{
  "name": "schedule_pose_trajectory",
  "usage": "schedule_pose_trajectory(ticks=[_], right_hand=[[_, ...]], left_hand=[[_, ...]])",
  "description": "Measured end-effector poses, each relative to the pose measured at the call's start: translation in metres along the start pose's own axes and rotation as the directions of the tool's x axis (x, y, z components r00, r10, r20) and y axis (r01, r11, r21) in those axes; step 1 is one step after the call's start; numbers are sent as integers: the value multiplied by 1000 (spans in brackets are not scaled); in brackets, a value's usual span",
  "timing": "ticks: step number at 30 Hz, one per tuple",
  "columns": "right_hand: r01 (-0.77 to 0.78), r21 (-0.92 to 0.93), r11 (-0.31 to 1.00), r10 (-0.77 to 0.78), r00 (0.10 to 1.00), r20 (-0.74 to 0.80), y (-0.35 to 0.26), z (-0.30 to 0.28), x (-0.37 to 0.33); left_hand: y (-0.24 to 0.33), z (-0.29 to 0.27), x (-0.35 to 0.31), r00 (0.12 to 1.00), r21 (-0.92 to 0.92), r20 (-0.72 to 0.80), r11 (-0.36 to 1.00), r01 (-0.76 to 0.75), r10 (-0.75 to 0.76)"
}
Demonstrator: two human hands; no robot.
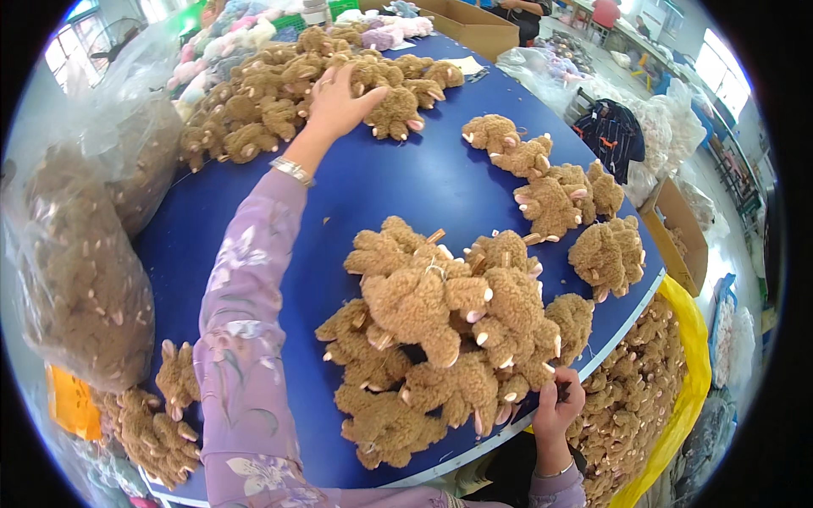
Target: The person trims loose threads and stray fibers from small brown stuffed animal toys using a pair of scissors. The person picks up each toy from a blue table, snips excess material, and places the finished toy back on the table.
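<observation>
Toys (394, 113) lie beneath the outspread left hand (339, 103)

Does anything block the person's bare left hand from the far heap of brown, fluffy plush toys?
Nothing visible does: the bare left hand is right over the near side of the far heap of brown, fluffy plush toys, thumb spread wide.

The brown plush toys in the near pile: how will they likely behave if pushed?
These fuzzy brown plush toys are probably soft and light; their lumpy shapes would likely resist rolling, and overlapping ones might shift together.
</observation>
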State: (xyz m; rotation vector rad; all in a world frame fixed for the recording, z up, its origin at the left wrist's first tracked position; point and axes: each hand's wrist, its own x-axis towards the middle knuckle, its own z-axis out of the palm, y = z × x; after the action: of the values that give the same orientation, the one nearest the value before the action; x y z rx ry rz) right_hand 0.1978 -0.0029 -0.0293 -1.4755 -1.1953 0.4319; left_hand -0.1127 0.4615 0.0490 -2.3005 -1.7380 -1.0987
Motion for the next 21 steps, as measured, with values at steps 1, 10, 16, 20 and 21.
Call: schedule_pose_trajectory(ticks=[1,10,16,20,21], right_hand=[[14,-26,1000,-15,1000,-17,2,-1,-1],[40,3,999,-40,997,68,-5,-9,2],[45,-67,997,-38,995,96,-10,-7,10],[36,-73,997,-32,998,58,-10,-4,9],[41,-65,997,-39,998,42,-7,-3,8]], left_hand=[[24,21,9,999,14,-25,999,-40,40],[42,112,34,938,185,306,977,110,-164],[44,91,8,939,55,345,998,-15,-5],[66,47,-20,908,-295,394,955,-21,142],[81,29,-25,895,-363,399,931,-45,199]])
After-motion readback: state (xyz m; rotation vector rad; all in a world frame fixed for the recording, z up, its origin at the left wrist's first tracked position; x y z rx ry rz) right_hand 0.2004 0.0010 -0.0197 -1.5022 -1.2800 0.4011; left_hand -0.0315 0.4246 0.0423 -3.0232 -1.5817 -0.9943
